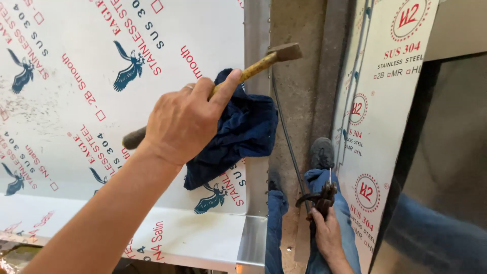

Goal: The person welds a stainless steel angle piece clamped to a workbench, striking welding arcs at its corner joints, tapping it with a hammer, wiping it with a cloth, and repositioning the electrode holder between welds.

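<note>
Your left hand (185,122) is reaching in from the near left with the forearm slanting up and the back of the hand facing you. It is gripping a hammer (248,71) partway along its yellowish handle, thumb lying along the shaft, with a dark blue cloth (238,132) bunched under the palm. The hammer head is touching the bare metal edge of the film-covered steel sheet (76,101), by the grey wall (299,101). Your right hand (327,233) is hanging low at the near right, over your jeans (345,223), fingers wrapped around dark pliers (322,198) pointing up.
</note>
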